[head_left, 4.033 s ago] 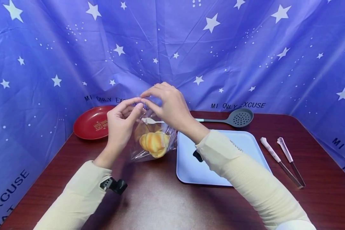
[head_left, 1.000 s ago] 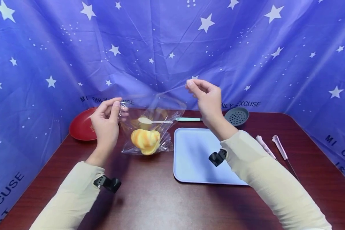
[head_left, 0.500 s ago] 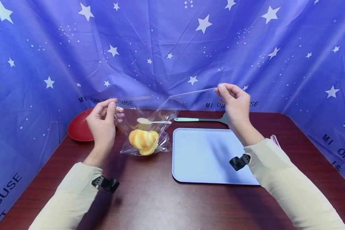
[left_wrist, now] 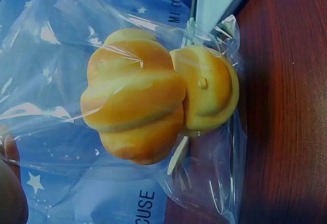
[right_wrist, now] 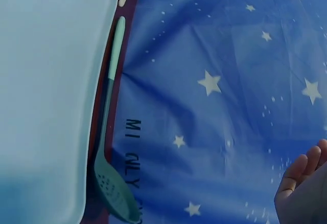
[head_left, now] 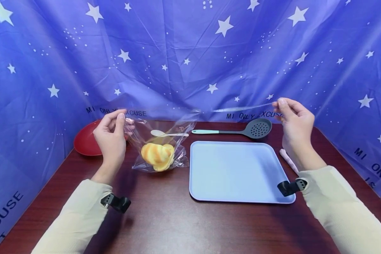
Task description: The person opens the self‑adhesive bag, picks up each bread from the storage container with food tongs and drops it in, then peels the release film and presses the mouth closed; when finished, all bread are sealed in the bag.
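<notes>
Clear bag [head_left: 180,151] left of center, 2 bread rolls [left_wrist: 135,96] inside, side by side and touching; can't tell if its bottom rests on the table [head_left: 165,218]. From where I stand, left hand [head_left: 111,139] is at center left, grip narrow, thumb and fingertips pinching the bag's upper left edge. Right hand [head_left: 298,123], right side of the frame, has a narrow grip too: fingertips pinch the end of a thin clear strip [head_left: 247,107] running taut toward the bag top. White spoon [head_left: 176,134] shows behind the bag; red plate [head_left: 85,141] sits at left, partly behind the left hand. Slotted spoon [head_left: 257,128] lies beyond the pale blue tray [head_left: 235,173], right of center. Pinkish handle [head_left: 287,159] near the right forearm, partly hidden.
</notes>
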Motion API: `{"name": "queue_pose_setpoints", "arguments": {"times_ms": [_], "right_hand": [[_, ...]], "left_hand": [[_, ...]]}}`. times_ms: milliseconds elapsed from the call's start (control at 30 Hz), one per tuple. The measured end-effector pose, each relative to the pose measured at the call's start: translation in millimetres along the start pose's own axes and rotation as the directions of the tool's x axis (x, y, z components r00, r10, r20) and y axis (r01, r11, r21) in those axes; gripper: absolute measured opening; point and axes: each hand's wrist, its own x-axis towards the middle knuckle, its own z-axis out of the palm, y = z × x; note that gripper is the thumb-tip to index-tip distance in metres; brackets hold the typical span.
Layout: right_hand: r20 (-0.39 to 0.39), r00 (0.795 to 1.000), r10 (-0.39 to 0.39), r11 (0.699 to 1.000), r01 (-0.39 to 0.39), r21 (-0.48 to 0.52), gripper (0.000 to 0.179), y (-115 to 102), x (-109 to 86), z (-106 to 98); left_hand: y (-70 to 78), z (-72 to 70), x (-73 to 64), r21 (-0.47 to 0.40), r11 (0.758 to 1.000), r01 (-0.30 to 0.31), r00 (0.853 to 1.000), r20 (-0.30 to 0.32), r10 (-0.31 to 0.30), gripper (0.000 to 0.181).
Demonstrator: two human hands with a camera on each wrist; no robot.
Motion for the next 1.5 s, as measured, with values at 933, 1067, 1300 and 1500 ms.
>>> {"name": "queue_pose_setpoints", "arguments": {"times_ms": [933, 1067, 1300, 1500], "right_hand": [[0.742, 0.539, 0.4, 0.741, 0.286, -0.607, 0.009, 22.6, -80.6, 22.8], [0.768, 0.463, 0.443, 0.726, 0.317, -0.61, 0.008, 49.4, -94.7, 39.9], [0.78, 0.409, 0.473, 0.728, 0.317, -0.608, 0.008, 88.9, -120.3, 72.1], [0.765, 0.395, 0.508, 0.697, 0.333, -0.635, 0.007, 113.6, -132.3, 87.0]], "left_hand": [[-5.4, -5.4, 5.1, 0.049, 0.998, 0.038, 0.999, -0.027, -0.037, 0.015], [-5.6, -4.6, 5.0, 0.053, 0.998, 0.044, 0.999, -0.026, -0.043, 0.015], [-6.3, -3.4, 5.4, 0.08, 0.996, 0.041, 0.999, -0.032, -0.039, 0.016], [-7.4, -1.7, 5.0, 0.056, 0.998, 0.031, 0.999, -0.026, -0.03, 0.015]]}}
